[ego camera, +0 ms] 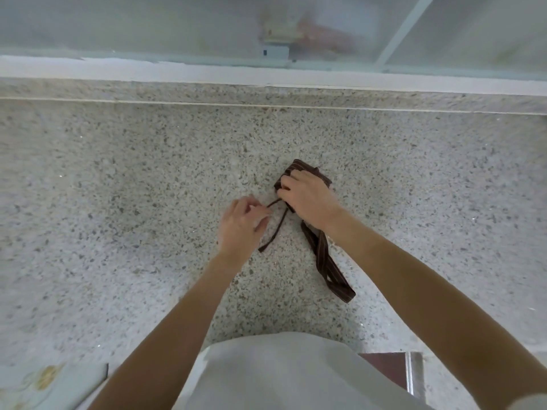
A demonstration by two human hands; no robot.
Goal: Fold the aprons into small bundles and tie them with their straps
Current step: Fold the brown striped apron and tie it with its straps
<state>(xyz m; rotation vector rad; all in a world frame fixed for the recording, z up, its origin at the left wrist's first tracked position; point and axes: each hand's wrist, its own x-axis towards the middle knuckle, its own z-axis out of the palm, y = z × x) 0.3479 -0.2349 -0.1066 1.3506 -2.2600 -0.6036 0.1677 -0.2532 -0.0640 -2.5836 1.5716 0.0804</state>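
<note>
Right now my right hand [307, 196] clamps the small folded dark-brown pinstriped apron bundle [297, 165] on the speckled granite counter [118, 202], while my left hand [239, 226], at its 8 o'clock, pinches the thin brown strap [276, 229], which looks limp and light and is best gripped close to the bundle.

Bare counter [118, 187] all round, raised ledge [177, 75] behind

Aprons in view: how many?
1. The brown striped apron bundle lies on the speckled counter under the right hand; the left hand pinches its strap. No others visible.
</note>
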